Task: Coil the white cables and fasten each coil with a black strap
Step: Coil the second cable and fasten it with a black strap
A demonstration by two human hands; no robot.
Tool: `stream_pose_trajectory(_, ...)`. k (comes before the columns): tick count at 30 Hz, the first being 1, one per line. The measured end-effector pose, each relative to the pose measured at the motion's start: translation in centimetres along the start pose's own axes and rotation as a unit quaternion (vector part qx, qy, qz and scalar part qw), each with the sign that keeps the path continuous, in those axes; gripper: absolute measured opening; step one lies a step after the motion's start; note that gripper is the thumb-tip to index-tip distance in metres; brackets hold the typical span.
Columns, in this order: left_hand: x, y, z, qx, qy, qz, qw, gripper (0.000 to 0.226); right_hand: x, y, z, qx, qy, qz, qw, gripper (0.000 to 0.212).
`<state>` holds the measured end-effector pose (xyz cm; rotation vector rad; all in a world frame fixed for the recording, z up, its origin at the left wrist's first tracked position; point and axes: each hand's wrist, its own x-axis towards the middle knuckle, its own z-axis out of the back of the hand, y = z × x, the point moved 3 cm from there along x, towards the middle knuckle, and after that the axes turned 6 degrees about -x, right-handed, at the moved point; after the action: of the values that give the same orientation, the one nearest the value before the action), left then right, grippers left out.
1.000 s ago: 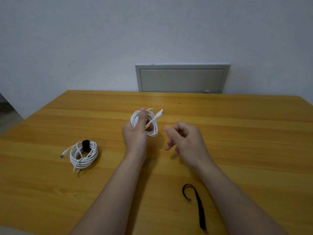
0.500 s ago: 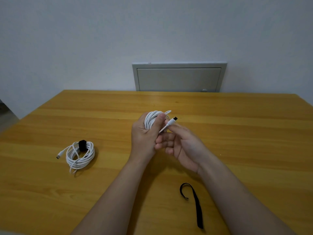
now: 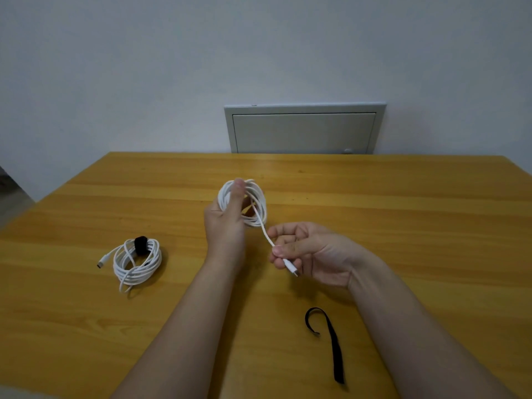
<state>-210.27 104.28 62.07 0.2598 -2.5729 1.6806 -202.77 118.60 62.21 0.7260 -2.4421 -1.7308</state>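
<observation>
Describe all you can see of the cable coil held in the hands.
The coil is thin white cable, smooth and plastic-looking, wound into several round loops. It is held above the table, with no strap on it. The left hand grips its left side, thumb across the loops. One tail runs down to the right hand, which pinches it near the plug.

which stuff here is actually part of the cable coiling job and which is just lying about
Part of the job:
- white coil, gripped by the left hand
- its plug end, pinched by the right hand
- loose black strap, lying on the table
- strapped coil, already fastened

Just there:
- grey wall panel behind the table
</observation>
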Motion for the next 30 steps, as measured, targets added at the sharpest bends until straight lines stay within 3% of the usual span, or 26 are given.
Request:
stream_pose_trajectory(5,0.3,-0.2,0.4,-0.072,-0.062,0.020,0.995,0.032,-0.7,0.8,1.5,-0.089,0.033,-0.015,0.995,0.049)
stream_pose_trajectory(8,0.1,-0.1,0.3,-0.091,-0.071,0.029,0.993,0.032,-1.0,0.9,1.9,-0.176,0.019,-0.009,0.984,0.038)
stream_pose_trajectory(11,0.2,-0.2,0.5,-0.131,-0.065,0.073,0.987,0.028,-0.7,0.8,2.6,-0.276,-0.113,0.019,0.954,0.018)
stream_pose_trajectory(14,0.1,-0.1,-0.1,-0.175,-0.024,0.110,0.978,0.028,-0.2,0.5,3.2,-0.291,-0.290,0.083,0.908,0.009)
stream_pose_trajectory(18,-0.7,0.0,-1.5,-0.276,0.046,0.168,0.945,0.027,0.2,0.4,3.4,-0.338,-0.379,0.138,0.850,0.006)
stream_pose_trajectory(21,-1.1,0.0,-2.1,-0.308,0.073,0.199,0.928,0.028,0.3,0.5,3.2,-0.264,-0.391,0.179,0.863,0.007)
stream_pose_trajectory(23,-1.1,0.2,-2.3,-0.286,0.073,0.196,0.935,0.031,0.6,0.4,2.6,-0.182,-0.375,0.200,0.887,0.011)
stream_pose_trajectory(27,-1.1,0.5,-2.2,-0.194,0.073,0.171,0.963,0.039,1.3,-0.1,1.6,-0.002,-0.300,0.203,0.932,0.014)
stream_pose_trajectory(30,-1.2,0.4,-2.2,-0.191,0.074,0.165,0.965,0.041,1.4,-0.2,1.1,0.067,-0.239,0.195,0.949,0.015)
